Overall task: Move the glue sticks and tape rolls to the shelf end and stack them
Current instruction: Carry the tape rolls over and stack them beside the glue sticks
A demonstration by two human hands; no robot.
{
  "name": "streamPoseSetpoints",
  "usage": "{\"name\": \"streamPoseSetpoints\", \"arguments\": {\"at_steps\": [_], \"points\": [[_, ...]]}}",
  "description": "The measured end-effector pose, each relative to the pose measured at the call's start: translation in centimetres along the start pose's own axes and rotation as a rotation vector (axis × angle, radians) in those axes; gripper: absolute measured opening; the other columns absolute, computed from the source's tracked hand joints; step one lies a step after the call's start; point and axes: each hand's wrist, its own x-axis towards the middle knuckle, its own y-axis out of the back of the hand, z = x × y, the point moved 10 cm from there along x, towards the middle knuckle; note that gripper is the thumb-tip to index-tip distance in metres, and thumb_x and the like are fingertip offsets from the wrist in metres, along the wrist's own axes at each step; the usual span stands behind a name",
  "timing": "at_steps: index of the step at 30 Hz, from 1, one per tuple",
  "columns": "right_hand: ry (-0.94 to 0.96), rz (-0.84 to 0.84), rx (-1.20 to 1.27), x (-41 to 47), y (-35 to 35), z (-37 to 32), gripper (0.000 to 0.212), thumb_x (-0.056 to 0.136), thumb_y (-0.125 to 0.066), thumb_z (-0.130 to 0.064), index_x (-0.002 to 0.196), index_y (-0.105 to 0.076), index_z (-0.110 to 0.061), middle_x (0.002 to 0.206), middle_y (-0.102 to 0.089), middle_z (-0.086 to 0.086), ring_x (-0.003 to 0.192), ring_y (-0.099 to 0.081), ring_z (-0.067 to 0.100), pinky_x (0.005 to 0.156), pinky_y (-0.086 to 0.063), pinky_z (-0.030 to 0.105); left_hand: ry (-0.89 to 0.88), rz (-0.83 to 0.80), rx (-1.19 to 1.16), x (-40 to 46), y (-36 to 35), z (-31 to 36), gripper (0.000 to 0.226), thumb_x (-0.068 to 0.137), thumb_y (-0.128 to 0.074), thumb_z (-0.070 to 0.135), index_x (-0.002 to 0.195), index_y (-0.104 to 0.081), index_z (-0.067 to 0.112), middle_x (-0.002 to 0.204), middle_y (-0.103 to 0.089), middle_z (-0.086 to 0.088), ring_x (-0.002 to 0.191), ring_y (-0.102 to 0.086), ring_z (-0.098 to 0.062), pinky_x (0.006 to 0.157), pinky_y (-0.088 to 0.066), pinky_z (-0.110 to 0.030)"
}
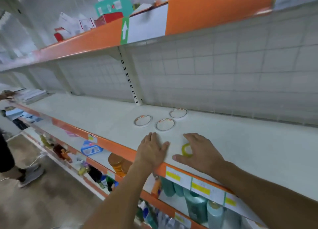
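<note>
Flat on the white shelf (106,111), three tape rolls: left tape roll (143,121), middle tape roll (165,124) and back tape roll (178,113), each lying on its side with the open core facing up, so no long axis along the shelf. White rims, with orange and green print on the inner ring. Close together in a triangle, apart from one another, near the slotted upright (129,77). Nearer the orange shelf edge (120,147), one small yellow-green tape ring (186,150), tilted, pinched by the right hand (200,151) between curled fingers and thumb. Left hand (152,150) resting palm-down on the shelf, fingers straight, holding nothing. Below, teal bottles (197,206) on the lower shelf.
</note>
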Motion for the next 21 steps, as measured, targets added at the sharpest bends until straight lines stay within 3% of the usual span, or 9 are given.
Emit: {"name": "streamPoseSetpoints", "arguments": {"at_steps": [4, 8, 12, 17, 21], "points": [[-0.054, 0.068, 0.051, 0.2, 0.3, 0.5, 0.099, 0.073, -0.060, -0.080, 0.151, -0.033, -0.024, 0.150, -0.037, -0.009, 0.137, -0.037, 0.012, 0.114, -0.029, 0.026, 0.010, 0.033, -0.119, 3.7, -0.2, -0.5, 0.086, 0.085, -0.054, 0.067, 0.145, -0.032, 0.008, 0.146, -0.041, -0.012, 0.134, -0.038, -0.030, 0.110, -0.034, -0.041], [-0.059, 0.161, 0.063, 0.2, 1.1, 0.3, 0.094, 0.075, -0.042, -0.083, 0.145, -0.042, -0.020, 0.141, -0.048, -0.005, 0.131, -0.044, 0.013, 0.112, -0.034, 0.027, 0.060, 0.059, -0.204, 6.4, -0.7, 0.1, 0.110, 0.075, -0.063, 0.071, 0.153, -0.018, 0.007, 0.155, -0.031, -0.013, 0.142, -0.030, -0.030, 0.115, -0.027, -0.040], [-0.097, 0.185, 0.076, 0.0, 1.5, 0.7, 0.092, 0.074, -0.039, -0.080, 0.143, -0.044, -0.020, 0.137, -0.050, -0.005, 0.128, -0.045, 0.012, 0.111, -0.035, 0.026, 0.146, 0.142, -0.235, 7.7, -0.9, 0.3, 0.112, 0.070, -0.065, 0.074, 0.151, -0.021, 0.010, 0.152, -0.036, -0.011, 0.141, -0.032, -0.030, 0.114, -0.024, -0.042], [-0.134, 0.200, 0.104, -0.1, 1.7, 1.2, 0.082, 0.079, -0.051, -0.073, 0.142, -0.046, -0.021, 0.134, -0.051, -0.005, 0.125, -0.046, 0.013, 0.109, -0.036, 0.024, 0.137, 0.258, -0.283, 7.4, -0.4, 0.5, 0.098, 0.070, -0.070, 0.068, 0.143, -0.037, 0.011, 0.142, -0.049, -0.010, 0.132, -0.041, -0.031, 0.109, -0.029, -0.043], [-0.245, 0.326, 0.202, -0.7, 3.2, 2.6, 0.073, 0.086, -0.065, -0.055, 0.144, -0.043, -0.018, 0.139, -0.047, -0.003, 0.131, -0.041, 0.013, 0.105, -0.024, 0.013, 0.034, 0.144, -0.410, 7.0, -1.5, 2.1, 0.106, 0.063, -0.078, 0.064, 0.145, -0.035, 0.013, 0.139, -0.052, -0.006, 0.131, -0.042, -0.029, 0.108, -0.036, -0.041]]}}
